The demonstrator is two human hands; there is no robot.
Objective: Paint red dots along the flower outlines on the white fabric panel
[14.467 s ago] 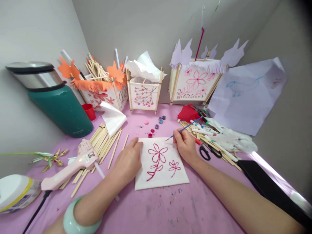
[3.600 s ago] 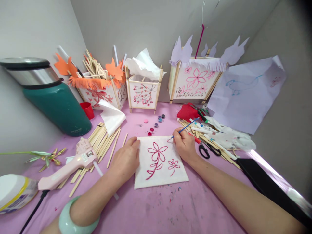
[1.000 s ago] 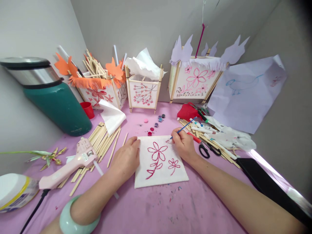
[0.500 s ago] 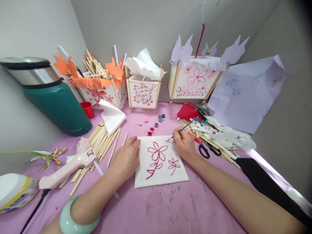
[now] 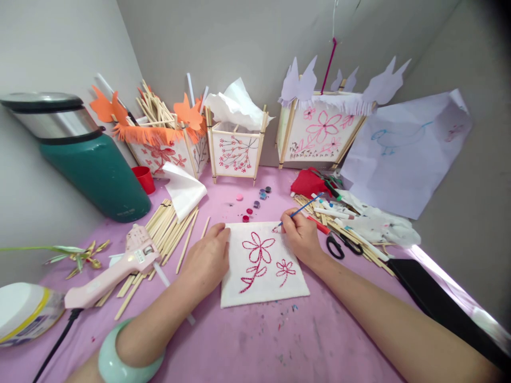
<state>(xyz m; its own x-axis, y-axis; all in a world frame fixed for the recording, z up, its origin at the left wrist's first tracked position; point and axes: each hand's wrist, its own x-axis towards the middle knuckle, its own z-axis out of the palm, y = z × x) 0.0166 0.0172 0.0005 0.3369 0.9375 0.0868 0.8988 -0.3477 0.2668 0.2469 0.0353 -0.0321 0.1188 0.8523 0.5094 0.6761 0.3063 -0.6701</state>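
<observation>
A square of white paper with two red flowers painted on it lies on the pink tabletop. My left hand rests flat on the paper's left edge, fingers together, pressing it down. My right hand pinches a thin blue paintbrush, whose tip touches the paper near its top right corner. Small paint pots sit just beyond the paper.
A pink glue gun and a heap of wooden sticks lie to the left, by a green flask. Three paper lanterns stand at the back. Scissors, markers and more sticks lie to the right. A tape roll sits far left.
The brush tip has shifted slightly back and forth at the paper's top right corner. My left hand has stayed on the paper's left edge.
</observation>
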